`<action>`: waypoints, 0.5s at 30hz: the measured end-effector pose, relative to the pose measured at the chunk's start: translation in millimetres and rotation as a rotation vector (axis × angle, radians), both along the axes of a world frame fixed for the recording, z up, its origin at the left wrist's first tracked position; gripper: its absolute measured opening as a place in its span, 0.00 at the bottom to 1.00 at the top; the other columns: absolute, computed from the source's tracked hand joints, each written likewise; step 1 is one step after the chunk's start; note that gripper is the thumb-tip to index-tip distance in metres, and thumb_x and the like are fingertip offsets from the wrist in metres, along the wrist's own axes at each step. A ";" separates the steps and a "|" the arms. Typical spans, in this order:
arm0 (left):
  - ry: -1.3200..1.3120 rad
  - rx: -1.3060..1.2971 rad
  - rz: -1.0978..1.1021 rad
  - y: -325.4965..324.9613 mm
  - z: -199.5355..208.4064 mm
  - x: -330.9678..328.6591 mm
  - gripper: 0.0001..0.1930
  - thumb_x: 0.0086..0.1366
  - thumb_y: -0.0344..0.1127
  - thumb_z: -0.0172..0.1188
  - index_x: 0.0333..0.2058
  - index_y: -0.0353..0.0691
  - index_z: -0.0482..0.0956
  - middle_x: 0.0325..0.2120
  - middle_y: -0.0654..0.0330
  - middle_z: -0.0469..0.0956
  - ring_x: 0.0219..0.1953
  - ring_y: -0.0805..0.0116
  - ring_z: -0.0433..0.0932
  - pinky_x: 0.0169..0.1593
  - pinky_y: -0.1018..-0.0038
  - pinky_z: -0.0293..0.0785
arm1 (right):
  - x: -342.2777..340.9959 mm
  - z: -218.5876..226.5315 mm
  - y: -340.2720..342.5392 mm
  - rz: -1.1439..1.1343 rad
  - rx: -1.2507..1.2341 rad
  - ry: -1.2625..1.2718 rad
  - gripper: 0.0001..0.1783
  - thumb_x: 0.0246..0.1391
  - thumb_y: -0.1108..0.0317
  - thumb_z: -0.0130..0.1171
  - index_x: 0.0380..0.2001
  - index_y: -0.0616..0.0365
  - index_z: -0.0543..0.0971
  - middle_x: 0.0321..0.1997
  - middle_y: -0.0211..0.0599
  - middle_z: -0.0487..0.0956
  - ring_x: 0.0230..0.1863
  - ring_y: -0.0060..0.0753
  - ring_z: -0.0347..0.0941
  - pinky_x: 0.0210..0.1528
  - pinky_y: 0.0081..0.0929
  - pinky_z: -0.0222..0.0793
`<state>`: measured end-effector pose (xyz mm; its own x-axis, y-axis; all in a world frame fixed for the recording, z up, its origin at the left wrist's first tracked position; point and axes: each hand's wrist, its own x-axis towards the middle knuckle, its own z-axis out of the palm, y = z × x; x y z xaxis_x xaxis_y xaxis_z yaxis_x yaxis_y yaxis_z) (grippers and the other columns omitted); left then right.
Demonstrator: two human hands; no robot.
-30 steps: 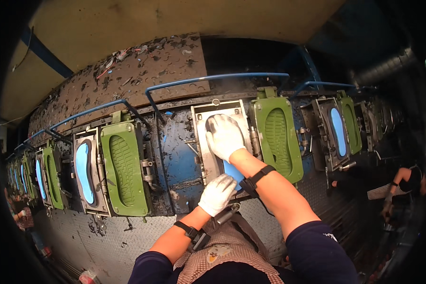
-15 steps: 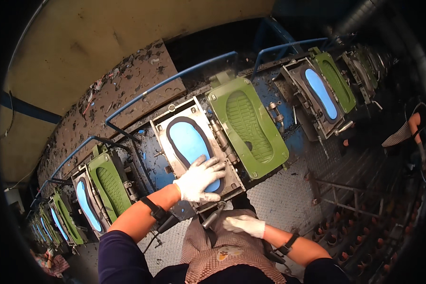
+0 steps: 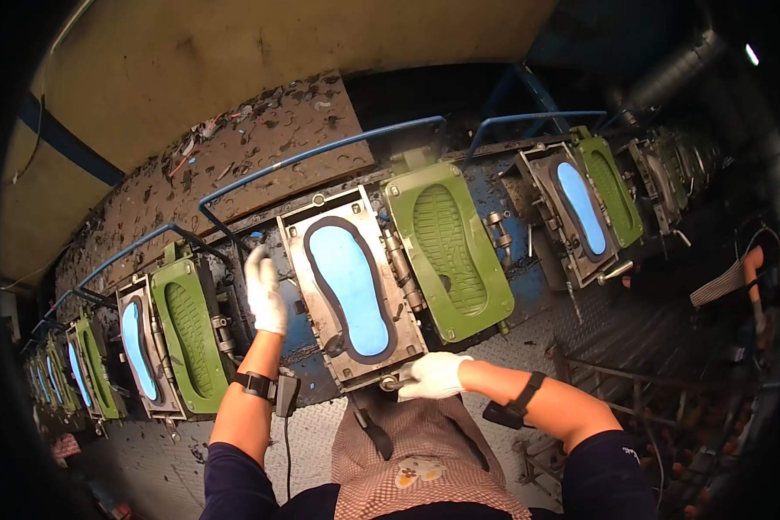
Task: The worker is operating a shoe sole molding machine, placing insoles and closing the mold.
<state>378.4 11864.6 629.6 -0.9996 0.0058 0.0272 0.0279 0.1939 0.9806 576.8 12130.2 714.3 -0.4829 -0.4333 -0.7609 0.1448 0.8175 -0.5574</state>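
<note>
In front of me lies an opened shoe-sole mould. Its metal half (image 3: 406, 345) carries a blue insole-shaped piece (image 3: 348, 286) with a dark rim around it. The green lid half (image 3: 494, 305), with a tread-patterned cavity, is folded out on the right, joined along a hinge. My left hand (image 3: 266, 293), in a white glove, is raised just left of the metal half, fingers stretched out and holding nothing. Gloved too, my right hand (image 3: 433, 376) is closed at the near edge of the mould, around the handle (image 3: 392, 381), most of which it hides.
More opened moulds stand in a row: one with a green lid (image 3: 186, 334) to the left, another (image 3: 600, 186) to the right. Blue rails (image 3: 321, 149) run behind, before a scrap-littered board (image 3: 260, 143). A person's arm (image 3: 751, 282) shows at far right.
My left hand has left the blue piece and moved up and left, off the mould. The right hand has risen from the apron to the handle at the mould's near edge.
</note>
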 end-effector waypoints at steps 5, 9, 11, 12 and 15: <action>-0.737 0.549 0.234 -54.0 -121.8 2.8 0.45 0.72 0.72 0.42 0.75 0.45 0.52 0.74 0.42 0.54 0.73 0.47 0.60 0.74 0.47 0.52 | -34.2 -3.6 89.5 -0.458 0.210 0.623 0.21 0.69 0.56 0.49 0.57 0.54 0.79 0.54 0.49 0.79 0.54 0.54 0.78 0.59 0.43 0.73; -0.799 0.434 0.078 -68.2 -107.5 41.2 0.41 0.73 0.70 0.43 0.56 0.31 0.77 0.43 0.45 0.81 0.46 0.55 0.81 0.55 0.61 0.73 | -58.3 -43.2 98.4 -0.342 0.282 0.642 0.17 0.67 0.61 0.51 0.54 0.52 0.79 0.48 0.53 0.79 0.51 0.57 0.78 0.55 0.46 0.74; -0.661 -0.221 -0.026 -65.7 -105.5 67.4 0.35 0.75 0.64 0.47 0.43 0.30 0.83 0.17 0.60 0.78 0.21 0.66 0.76 0.35 0.71 0.73 | -58.3 -67.6 103.5 -0.317 0.333 0.622 0.15 0.67 0.61 0.52 0.49 0.56 0.81 0.47 0.52 0.79 0.49 0.58 0.78 0.54 0.47 0.75; -0.580 -0.354 -0.096 -61.1 -98.9 78.8 0.30 0.76 0.57 0.49 0.49 0.31 0.81 0.27 0.53 0.83 0.32 0.58 0.83 0.43 0.67 0.76 | -51.9 -69.2 109.8 -0.336 0.335 0.615 0.15 0.67 0.61 0.52 0.49 0.56 0.81 0.47 0.52 0.79 0.49 0.58 0.78 0.54 0.47 0.75; -0.243 -0.636 -0.144 -48.6 -105.4 83.6 0.23 0.75 0.48 0.52 0.57 0.35 0.77 0.44 0.46 0.83 0.51 0.50 0.81 0.57 0.64 0.74 | -24.7 -53.3 127.6 -0.399 0.303 0.662 0.14 0.65 0.60 0.54 0.44 0.58 0.81 0.42 0.49 0.80 0.42 0.50 0.81 0.46 0.42 0.77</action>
<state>461.9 11816.0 524.2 -0.9651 0.0797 -0.2495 -0.1091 0.7438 0.6595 552.1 12257.8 661.0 -0.9460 0.0437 -0.3213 0.1752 0.9026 -0.3931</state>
